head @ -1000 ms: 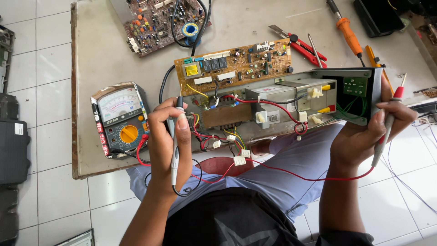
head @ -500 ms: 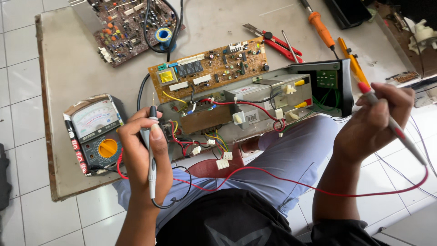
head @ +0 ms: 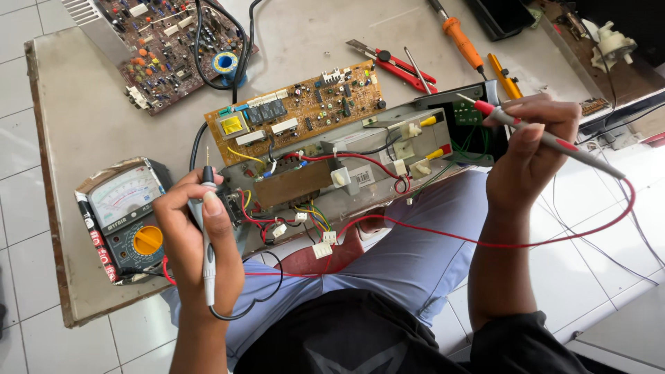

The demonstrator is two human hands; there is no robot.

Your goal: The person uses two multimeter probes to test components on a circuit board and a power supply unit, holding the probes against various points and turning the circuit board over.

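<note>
Grey plastic is framing the analog multimeter (head: 125,220) lying at the table's (head: 83,125) left edge, its pale dial face sitting above a round orange selector knob and a red strip label running down its left side. My left hand (head: 197,239) is clamping around the black test probe (head: 208,228), its metal tip pointing up beside the opened metal chassis (head: 346,180) resting partly on my lap. A white rectangular sticker is showing on the chassis near its middle, and a tan circuit board (head: 298,111) is lying just behind it. My right hand (head: 530,156) is pinching the red test probe (head: 533,135) closed between the fingers, its tip touching the small green board (head: 467,114) at the chassis's right end. A red lead (head: 485,242) is trailing across my lap
</note>
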